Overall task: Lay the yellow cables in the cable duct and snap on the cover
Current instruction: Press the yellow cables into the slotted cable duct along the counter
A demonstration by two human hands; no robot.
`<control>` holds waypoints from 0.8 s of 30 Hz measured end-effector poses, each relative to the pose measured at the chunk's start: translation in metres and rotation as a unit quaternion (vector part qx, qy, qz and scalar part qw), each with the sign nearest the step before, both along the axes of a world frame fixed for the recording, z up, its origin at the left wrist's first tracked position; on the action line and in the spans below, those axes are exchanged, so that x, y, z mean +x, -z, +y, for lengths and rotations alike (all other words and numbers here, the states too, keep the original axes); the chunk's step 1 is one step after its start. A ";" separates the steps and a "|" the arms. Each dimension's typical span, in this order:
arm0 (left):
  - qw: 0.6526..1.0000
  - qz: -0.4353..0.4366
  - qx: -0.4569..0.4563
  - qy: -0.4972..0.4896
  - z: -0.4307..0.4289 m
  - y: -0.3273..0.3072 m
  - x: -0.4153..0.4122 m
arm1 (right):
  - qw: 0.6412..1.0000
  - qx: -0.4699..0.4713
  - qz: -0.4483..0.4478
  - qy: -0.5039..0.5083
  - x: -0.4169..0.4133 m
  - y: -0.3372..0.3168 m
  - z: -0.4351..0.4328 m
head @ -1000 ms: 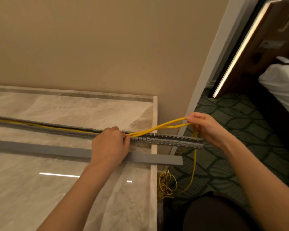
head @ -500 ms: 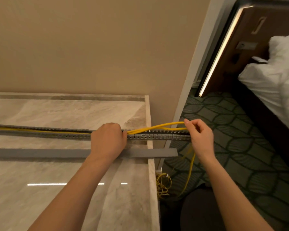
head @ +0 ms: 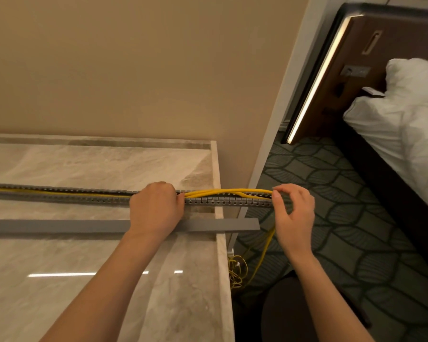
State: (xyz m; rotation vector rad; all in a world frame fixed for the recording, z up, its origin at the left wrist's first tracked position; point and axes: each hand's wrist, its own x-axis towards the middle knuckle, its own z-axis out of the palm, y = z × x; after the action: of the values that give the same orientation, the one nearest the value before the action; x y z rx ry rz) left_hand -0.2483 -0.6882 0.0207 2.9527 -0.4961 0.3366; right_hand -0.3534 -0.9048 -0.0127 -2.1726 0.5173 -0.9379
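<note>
**Cables lowered almost flat onto the duct**

The yellow cables (head: pixel 223 192) arched up clear of the cable duct (head: pixel 72 197) a second ago. Now they lie nearly level along its open top, only a shallow hump left between the two hands. To the left they already sit inside the channel.

The left hand (head: pixel 156 208) is where it was, fingers curled over the duct and clamping the cables down. The right hand (head: pixel 294 213) has come in to the duct's overhanging end, where thumb and forefinger pinch the cables. Below it the slack drops to a loose tangle (head: pixel 236 270) on the floor.

The duct is a grey plastic channel with comb-like slotted walls. The cover (head: pixel 59 226), a flat matte grey strip, lies parallel just in front of it. Both rest on a glossy veined marble tabletop (head: pixel 84 304) and jut past its right edge, above a dark carpet (head: pixel 356 243) with a leaf pattern.
</note>
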 end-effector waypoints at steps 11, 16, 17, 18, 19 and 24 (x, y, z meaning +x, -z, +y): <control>1.000 0.011 -0.001 -0.007 0.001 0.001 -0.003 | 0.928 -0.314 0.180 -0.086 0.007 -0.008 0.073; 1.000 0.001 -0.003 -0.003 0.003 0.003 -0.004 | 0.919 -0.337 0.198 -0.059 0.010 -0.009 0.078; 1.000 -0.001 -0.005 -0.001 0.003 0.003 -0.004 | 0.917 -0.340 0.199 -0.060 0.011 -0.009 0.078; 1.000 -0.002 -0.008 -0.001 0.003 0.003 -0.005 | 0.915 -0.344 0.202 -0.061 0.012 -0.011 0.078; 1.000 -0.003 -0.012 0.000 0.003 0.003 -0.005 | 0.912 -0.349 0.207 -0.062 0.014 -0.012 0.078; 0.999 -0.002 -0.038 -0.013 0.003 0.002 -0.005 | 0.905 -0.356 0.222 -0.073 0.023 -0.022 0.075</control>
State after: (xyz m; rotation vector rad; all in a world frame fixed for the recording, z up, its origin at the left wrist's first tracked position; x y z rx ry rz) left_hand -0.2535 -0.6851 0.0185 2.8885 -0.4368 0.3562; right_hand -0.3303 -0.8301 0.0091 -3.0747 0.2158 -0.5860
